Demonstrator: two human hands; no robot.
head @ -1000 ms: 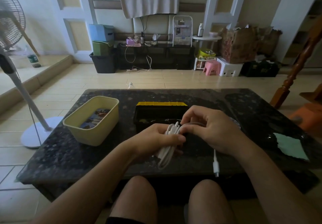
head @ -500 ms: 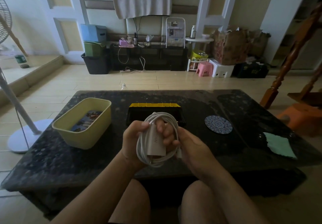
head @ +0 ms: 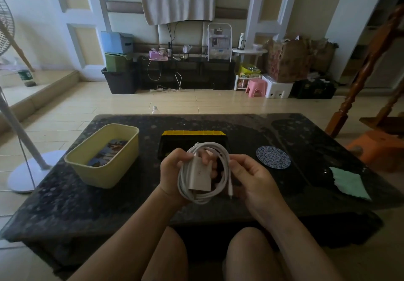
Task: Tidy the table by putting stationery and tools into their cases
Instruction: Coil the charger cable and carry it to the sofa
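Observation:
A white charger block (head: 200, 174) with its white cable (head: 225, 160) coiled in a loop around it is held above the near part of the dark table. My left hand (head: 172, 171) grips the block and the coil from the left. My right hand (head: 251, 175) pinches the right side of the coil, near the cable's plug end. Behind my hands lies a black case with a yellow rim (head: 193, 133), standing open; its inside is too dark to read.
A pale yellow tub (head: 113, 172) with picture cards in it stands at the left of the black stone table (head: 65, 204). A round blue patterned coaster (head: 273, 157) and a green cloth (head: 349, 182) lie on the right. A fan stand rises at the left.
The loose cable that my hands were winding low over the table is now a coiled loop around the charger, lifted up and turned to face me. My right hand shifted to the coil's right side.

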